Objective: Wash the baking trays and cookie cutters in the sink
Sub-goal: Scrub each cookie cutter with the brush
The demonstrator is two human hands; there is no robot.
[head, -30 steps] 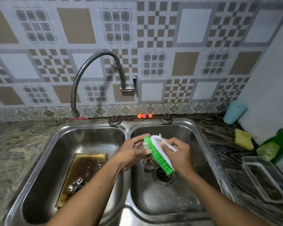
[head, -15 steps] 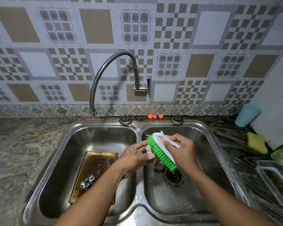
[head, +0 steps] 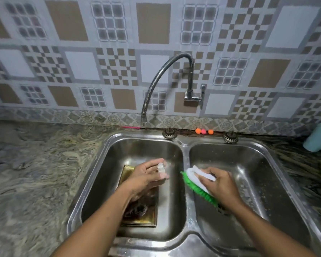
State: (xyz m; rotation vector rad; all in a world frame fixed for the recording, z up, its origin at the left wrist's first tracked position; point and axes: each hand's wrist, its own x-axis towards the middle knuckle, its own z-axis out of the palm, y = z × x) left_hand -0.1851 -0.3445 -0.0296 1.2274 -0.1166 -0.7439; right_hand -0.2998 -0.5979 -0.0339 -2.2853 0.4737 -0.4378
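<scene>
Because the two basins of the double sink serve different ends, the layout reads left to right as holding side and scrubbing side. The sink is sunk in the marbled tabletop, with a flexible tap arched behind its rear edge and no stream visible.

In the left basin, the baking tray lies flat on the floor, golden and stained. It is judged to be parked there to wait its turn while smaller items are handled. The left hand hovers over the tray's far half. The right hand hangs over the right basin, just beside the divider, so loosened dirt can fall toward the drain.

The right grip is clamped round the white back of the scrubbing brush. Its green bristles are turned down and leftward, facing the other hand, which suits work on a piece held up between the two.

A dark cluster of cookie cutters rests on the tray's near half, beside the left forearm, where the tray likely keeps them from scattering.

The left grip has thumb and fingertips pinched on a small pale piece. Motion blur obscures its shape, but it is probably a single cutter held by its edges so the faces stay open to the bristles. Piece and brush are near but apart. Judged stage: cutters in progress, tray not yet scrubbed.
</scene>
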